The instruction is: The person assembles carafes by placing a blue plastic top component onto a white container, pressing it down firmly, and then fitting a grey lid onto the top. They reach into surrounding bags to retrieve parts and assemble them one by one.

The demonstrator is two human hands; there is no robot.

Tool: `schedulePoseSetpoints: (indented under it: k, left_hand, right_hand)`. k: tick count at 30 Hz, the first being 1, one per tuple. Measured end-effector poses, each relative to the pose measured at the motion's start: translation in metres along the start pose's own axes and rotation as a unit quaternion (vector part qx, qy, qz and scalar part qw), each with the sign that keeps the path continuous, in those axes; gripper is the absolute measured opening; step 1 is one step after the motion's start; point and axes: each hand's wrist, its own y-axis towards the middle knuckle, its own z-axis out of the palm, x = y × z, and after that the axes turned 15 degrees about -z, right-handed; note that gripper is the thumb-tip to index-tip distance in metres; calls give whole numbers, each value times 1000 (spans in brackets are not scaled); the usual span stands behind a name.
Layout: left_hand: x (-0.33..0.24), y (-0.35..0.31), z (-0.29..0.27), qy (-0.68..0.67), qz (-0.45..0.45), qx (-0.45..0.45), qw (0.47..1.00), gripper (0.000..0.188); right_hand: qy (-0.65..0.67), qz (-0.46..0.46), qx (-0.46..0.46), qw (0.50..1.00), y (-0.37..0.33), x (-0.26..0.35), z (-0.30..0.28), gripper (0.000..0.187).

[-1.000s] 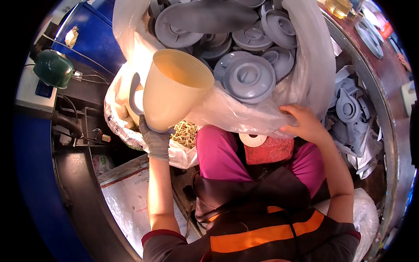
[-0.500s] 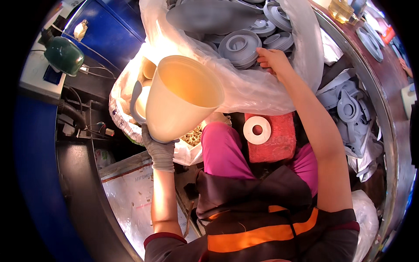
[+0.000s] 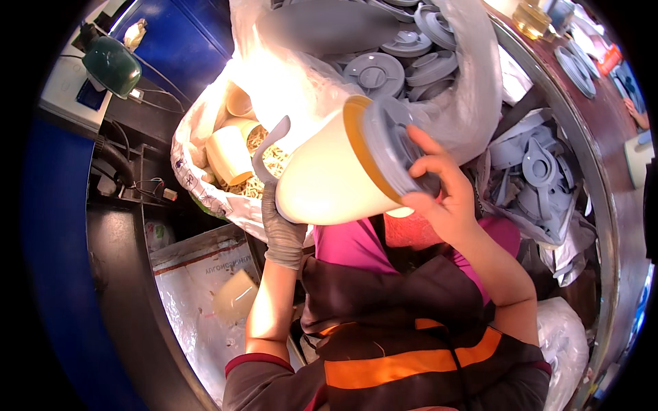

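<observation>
Pressing a grey lid (image 3: pixel 396 147) onto the mouth of a cream jug (image 3: pixel 327 177), the right hand (image 3: pixel 439 195) had its fingers spread over the lid's face and curled round its edge. The left hand (image 3: pixel 281 229), in a grey glove, was closed round the jug's base, near its handle (image 3: pixel 266 145), and held the jug tipped on its side in front of the chest.

From where I stood, the lid looked only partly seated, so a crooked push might have jammed it at a slant or let it slide off the rim. With the jug gripped only at its base, a hard shove could also have twisted it out of the gloved hand.

Just behind them a clear plastic bag (image 3: pixel 473 89) sagged open, heaped with more grey lids (image 3: pixel 375 72). To the left a second bag (image 3: pixel 199 185) held spare cream cups (image 3: pixel 228 156). A green lamp (image 3: pixel 112 65) sat further off.
</observation>
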Motion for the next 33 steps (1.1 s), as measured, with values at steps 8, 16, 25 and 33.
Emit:
schedulePoseSetpoints:
  k: [8,16,25,33]
  left_hand:
    - [21,-17,5,14,-38,57,998,47]
    - [34,-24,14,38,-101,64,992,41]
    - [30,-35,15,87,-135,44,986,41]
    - [4,-96,123,670,388,254,580,35]
  right_hand:
    - [53,217,-61,973,-36,3,-29,56]
    - [-17,88,-72,993,-42,20,-48,57]
    - [-101,-71,-9,992,-58,29,-44,55]
    - [215,486,-96,842,-140,-73,-50,39]
